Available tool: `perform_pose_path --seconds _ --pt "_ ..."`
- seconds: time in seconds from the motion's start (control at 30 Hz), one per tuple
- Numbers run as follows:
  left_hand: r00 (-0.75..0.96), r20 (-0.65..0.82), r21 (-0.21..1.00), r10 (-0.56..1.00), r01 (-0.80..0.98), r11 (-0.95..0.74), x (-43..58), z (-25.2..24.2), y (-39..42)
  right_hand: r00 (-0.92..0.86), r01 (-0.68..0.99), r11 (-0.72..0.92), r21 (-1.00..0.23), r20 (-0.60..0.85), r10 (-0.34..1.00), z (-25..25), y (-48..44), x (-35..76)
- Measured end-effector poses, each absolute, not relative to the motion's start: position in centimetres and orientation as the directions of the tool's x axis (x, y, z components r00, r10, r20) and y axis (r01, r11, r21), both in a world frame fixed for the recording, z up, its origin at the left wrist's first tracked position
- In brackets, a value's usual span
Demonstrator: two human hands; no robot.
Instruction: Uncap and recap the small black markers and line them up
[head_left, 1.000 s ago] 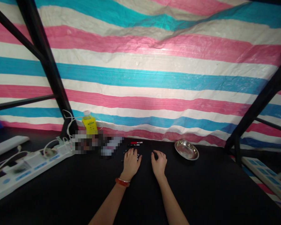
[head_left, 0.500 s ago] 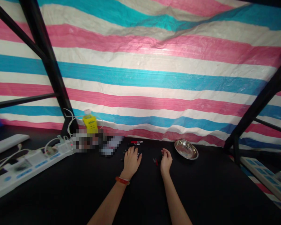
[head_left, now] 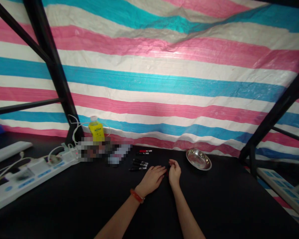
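Observation:
My left hand (head_left: 153, 179) lies low over the black table, its fingers stretched out flat to the right toward a small red piece (head_left: 167, 173). Facing it, my right hand (head_left: 174, 174) rests on its edge, cupped with loosely curved fingers, just right of that piece. Most of what lies between the hands is hidden. Left of my left hand lie several black marker pens (head_left: 140, 164), roughly side by side. Farther back are a red marker pen (head_left: 145, 151) and a black one (head_left: 142, 153).
A round steel dish (head_left: 198, 160) stands right of my right hand. At the left are a blurred-out item (head_left: 119, 154), a yellow bottle (head_left: 96, 130) and a power strip (head_left: 35, 181) with plugs and cables. A striped sheet (head_left: 164, 83) hangs behind the table.
My left hand has moved right and nearer, off the black marker pens, which now show. My right hand has shifted slightly left, so the small red and dark pieces are mostly covered.

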State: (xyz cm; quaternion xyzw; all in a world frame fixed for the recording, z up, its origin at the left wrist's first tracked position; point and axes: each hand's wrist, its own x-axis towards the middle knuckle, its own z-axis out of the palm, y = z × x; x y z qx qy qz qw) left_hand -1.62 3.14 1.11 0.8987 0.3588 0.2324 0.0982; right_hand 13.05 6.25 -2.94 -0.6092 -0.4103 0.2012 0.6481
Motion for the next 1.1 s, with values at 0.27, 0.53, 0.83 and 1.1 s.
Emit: perform_pose_path --seconds 0.27,0.53,0.83,1.1 --pt "0.582 0.388 0.38 0.714 0.605 -0.7 -1.9 0.7 3.9 0.297 0.366 0.235 -0.901 0.353 0.887 -3.2 2.8 15.3" --pt "0.555 0.411 0.482 0.723 0.541 -0.689 -2.1 0.5 4.2 0.034 0.577 0.372 -0.727 0.476 0.879 -3.2 -2.1 16.6" --pt "0.526 0.394 0.327 0.753 0.686 -0.65 -2.1 1.3 3.6 0.132 0.633 0.3 -0.714 0.481 0.867 -1.8 -1.3 15.6" --pt "0.488 0.372 0.434 0.79 0.661 -0.613 -2.1 1.0 3.9 0.156 0.684 0.27 -0.677 0.498 0.853 -2.3 0.8 15.4"
